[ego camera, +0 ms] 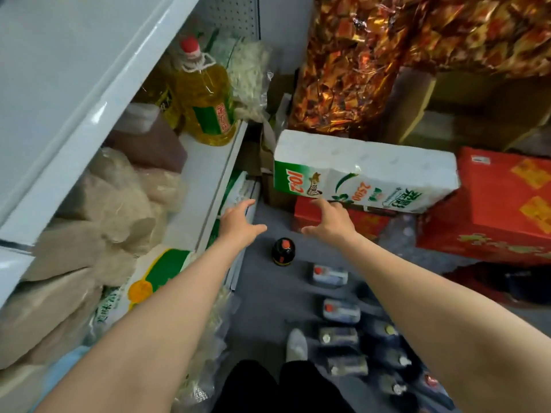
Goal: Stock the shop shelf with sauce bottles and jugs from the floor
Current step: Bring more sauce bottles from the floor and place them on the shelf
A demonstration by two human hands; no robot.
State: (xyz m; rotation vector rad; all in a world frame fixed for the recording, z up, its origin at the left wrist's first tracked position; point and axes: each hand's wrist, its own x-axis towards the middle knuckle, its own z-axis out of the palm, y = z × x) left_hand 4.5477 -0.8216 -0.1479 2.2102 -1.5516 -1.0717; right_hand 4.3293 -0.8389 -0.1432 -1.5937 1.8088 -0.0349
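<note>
- Both arms are being stretched toward mid-frame; the left hand (238, 222) and right hand (329, 219) are being held spread, gripping nothing.
- A dark sauce bottle (282, 251) (red cap) is standing on the floor (262, 293) just below them.
- More bottles (340, 310) are lying blurred at lower right.
- An oil jug (205, 96) is being kept on the shelf (205, 174), upper left.

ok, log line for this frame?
left hand: open | right hand: open | both above dark bottle on floor | shelf: oil jug
</note>
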